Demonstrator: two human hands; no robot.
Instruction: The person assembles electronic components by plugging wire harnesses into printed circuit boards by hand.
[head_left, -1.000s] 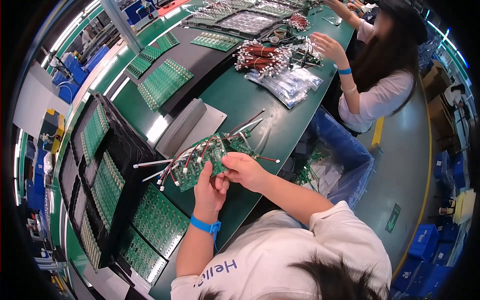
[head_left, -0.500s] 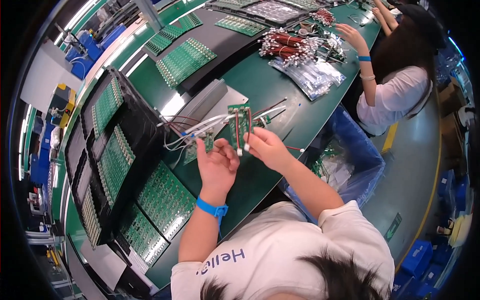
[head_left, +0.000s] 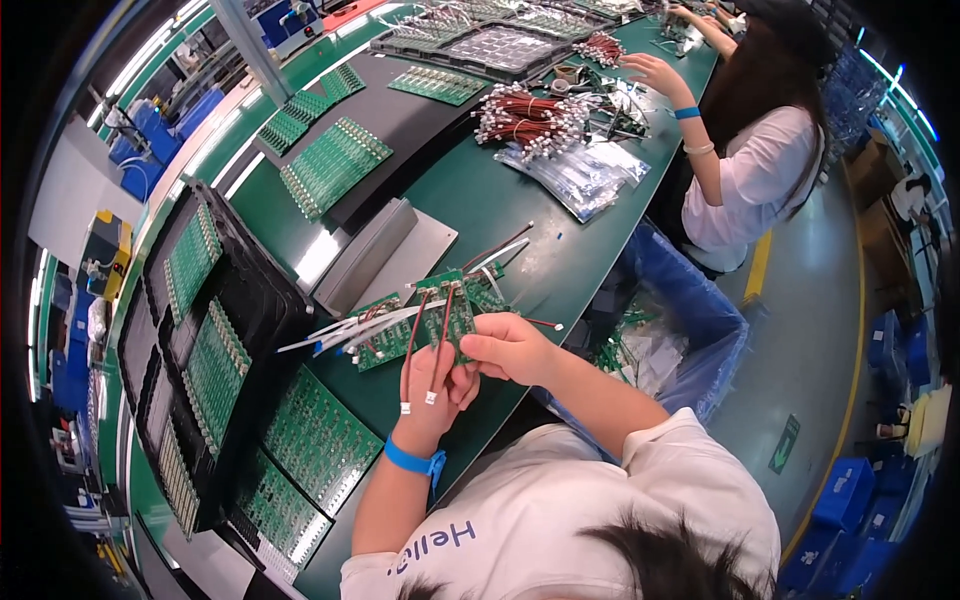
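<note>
Your left hand [head_left: 432,395] and right hand [head_left: 508,347] are both gripping a green board [head_left: 440,318] at centre, its red wires [head_left: 425,345] dangling. At 9 o'clock, black trays [head_left: 200,340] are holding more boards. At 3 o'clock, a blue bin [head_left: 690,310] is holding scraps.

Left hand [head_left: 432,392] fingertips hidden behind circuit board [head_left: 440,318], connector detail too small — far trays blurred

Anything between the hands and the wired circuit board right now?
Nothing visible. The left hand and right hand both already have a grip on the small green circuit board, raised over the green bench. Its red wires hang across the left hand.
</note>
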